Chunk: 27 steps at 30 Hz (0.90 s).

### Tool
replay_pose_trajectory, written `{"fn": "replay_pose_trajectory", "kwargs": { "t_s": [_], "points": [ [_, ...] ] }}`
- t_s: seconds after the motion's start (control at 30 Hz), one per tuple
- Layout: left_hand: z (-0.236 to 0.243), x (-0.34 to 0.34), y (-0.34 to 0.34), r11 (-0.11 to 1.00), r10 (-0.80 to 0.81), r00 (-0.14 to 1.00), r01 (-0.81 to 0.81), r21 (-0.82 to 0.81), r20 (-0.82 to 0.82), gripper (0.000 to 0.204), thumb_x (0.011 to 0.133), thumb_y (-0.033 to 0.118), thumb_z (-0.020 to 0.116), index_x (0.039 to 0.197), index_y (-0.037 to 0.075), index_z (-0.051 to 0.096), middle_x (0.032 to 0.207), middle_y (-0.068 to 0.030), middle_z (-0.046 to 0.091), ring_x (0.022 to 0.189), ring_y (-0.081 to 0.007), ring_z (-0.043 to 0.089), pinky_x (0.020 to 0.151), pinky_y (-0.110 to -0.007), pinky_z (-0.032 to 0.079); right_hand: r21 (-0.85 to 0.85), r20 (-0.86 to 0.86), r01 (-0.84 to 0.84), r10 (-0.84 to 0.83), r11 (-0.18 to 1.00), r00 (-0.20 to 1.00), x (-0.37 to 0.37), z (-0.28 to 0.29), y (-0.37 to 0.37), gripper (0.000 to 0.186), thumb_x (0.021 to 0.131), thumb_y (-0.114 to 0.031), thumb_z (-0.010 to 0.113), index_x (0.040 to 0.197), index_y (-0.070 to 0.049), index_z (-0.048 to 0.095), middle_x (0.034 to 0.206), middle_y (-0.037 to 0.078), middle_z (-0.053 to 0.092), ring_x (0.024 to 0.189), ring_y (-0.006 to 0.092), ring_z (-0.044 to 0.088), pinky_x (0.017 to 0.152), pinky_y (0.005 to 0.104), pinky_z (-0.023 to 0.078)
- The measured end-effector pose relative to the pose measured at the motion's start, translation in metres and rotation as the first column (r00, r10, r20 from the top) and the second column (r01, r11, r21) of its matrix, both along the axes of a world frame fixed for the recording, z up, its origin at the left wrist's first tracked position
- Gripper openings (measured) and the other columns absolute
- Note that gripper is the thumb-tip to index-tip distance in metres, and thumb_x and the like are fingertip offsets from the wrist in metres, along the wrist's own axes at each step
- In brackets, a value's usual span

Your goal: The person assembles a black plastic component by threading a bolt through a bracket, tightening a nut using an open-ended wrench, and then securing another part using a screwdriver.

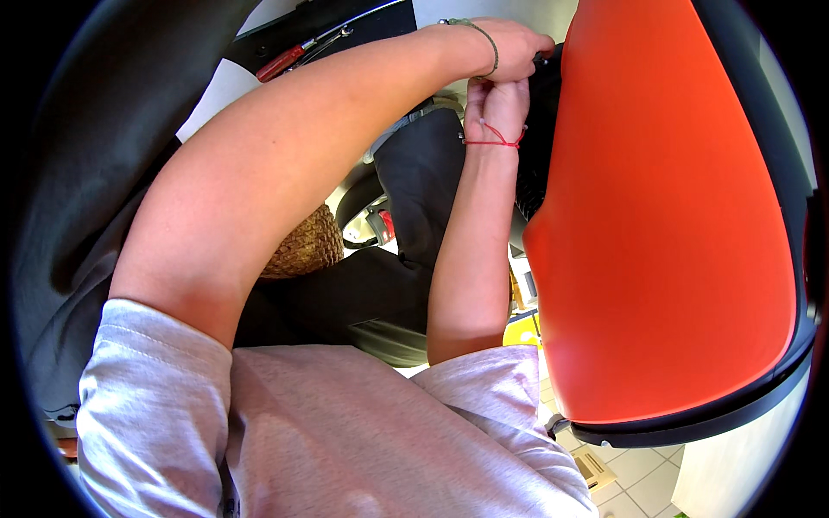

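At the top centre, my left hand [511,50] reaches across to the edge of a large orange panel with a black rim [665,224], which looks like part of a chair. Its fingers are closed around a small dark part that I cannot make out. Just below, touching it, is my right hand [501,104], with a red string at the wrist. Its fingers are curled up under the left hand, and what they grip is hidden. Black material [542,112] lies between my right hand and the panel.
A red-handled screwdriver [281,63] and a wrench [338,36] lie on a dark surface at the upper left, near a white sheet [216,97]. Below my left arm is a brown woven basket [309,245]. A cardboard box [594,469] stands on the tiled floor at the lower right.
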<state>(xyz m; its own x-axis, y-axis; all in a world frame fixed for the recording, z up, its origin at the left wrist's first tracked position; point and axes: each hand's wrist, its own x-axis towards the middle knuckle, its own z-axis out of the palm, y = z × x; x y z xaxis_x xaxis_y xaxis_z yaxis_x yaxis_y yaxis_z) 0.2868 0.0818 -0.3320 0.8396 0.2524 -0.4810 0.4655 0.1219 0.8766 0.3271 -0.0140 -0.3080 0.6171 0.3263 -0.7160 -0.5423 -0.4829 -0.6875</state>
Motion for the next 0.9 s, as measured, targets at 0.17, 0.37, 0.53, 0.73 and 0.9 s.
{"fn": "replay_pose_trajectory", "kwargs": {
  "t_s": [0.17,0.37,0.53,0.73,0.9],
  "points": [
    [0.007,-0.002,0.007,0.998,-0.04,0.996,0.036,-0.059,-0.082,0.047,0.08,0.013,0.048,0.127,0.022,0.05,0.113,-0.0076,0.061,0.1,-0.0271,0.06,0.082,-0.04,0.048,0.167,-0.351,0.18,-0.112,0.969,0.93,0.01,0.006,-0.01,0.022,0.089,-0.01,0.049,0.108,0.0,0.049,0.11,0.008,0.053,0.104,0.0183,0.051,0.093,0.0332,0.04],
    [-0.006,0.0,-0.002,0.998,0.051,0.998,-0.052,0.033,0.038,0.044,0.079,0.014,0.048,0.123,0.019,0.051,0.094,-0.0159,0.064,0.086,-0.0311,0.062,0.074,-0.04,0.048,0.171,-0.307,0.105,-0.049,0.98,0.95,0.005,0.013,-0.009,0.025,0.085,-0.004,0.054,0.109,-0.001,0.049,0.113,0.01,0.053,0.105,0.0198,0.052,0.094,0.0355,0.04],
    [-0.013,0.002,-0.007,0.996,0.084,0.993,-0.087,0.032,0.081,0.044,0.079,0.014,0.048,0.123,0.018,0.051,0.094,-0.0176,0.063,0.086,-0.0325,0.061,0.075,-0.042,0.047,0.071,-0.219,0.031,-0.015,0.997,0.976,0.017,-0.004,-0.013,0.021,0.082,-0.004,0.059,0.101,-0.005,0.052,0.091,0.002,0.056,0.079,0.0099,0.051,0.069,0.0264,0.041],
    [0.0,-0.01,0.01,1.0,-0.008,0.995,0.01,-0.017,0.099,0.03,0.079,0.016,0.05,0.105,0.005,0.058,0.094,-0.021,0.064,0.091,-0.0377,0.061,0.079,-0.043,0.048,-0.082,-0.061,-0.009,0.004,0.997,0.998,0.003,0.0,0.005,0.016,0.086,-0.006,0.054,0.101,-0.008,0.052,0.088,-0.002,0.055,0.077,0.0058,0.05,0.063,0.0215,0.04],
    [0.007,-0.013,0.016,0.999,0.024,0.991,-0.03,0.041,0.129,0.031,0.079,0.014,0.05,0.108,0.005,0.057,0.097,-0.0207,0.064,0.091,-0.0372,0.061,0.079,-0.043,0.048,0.055,-0.167,0.071,-0.061,0.996,0.984,-0.003,0.007,0.009,0.019,0.088,-0.005,0.051,0.106,-0.008,0.051,0.099,0.001,0.056,0.088,0.0088,0.054,0.074,0.0236,0.045]
  ]
}}
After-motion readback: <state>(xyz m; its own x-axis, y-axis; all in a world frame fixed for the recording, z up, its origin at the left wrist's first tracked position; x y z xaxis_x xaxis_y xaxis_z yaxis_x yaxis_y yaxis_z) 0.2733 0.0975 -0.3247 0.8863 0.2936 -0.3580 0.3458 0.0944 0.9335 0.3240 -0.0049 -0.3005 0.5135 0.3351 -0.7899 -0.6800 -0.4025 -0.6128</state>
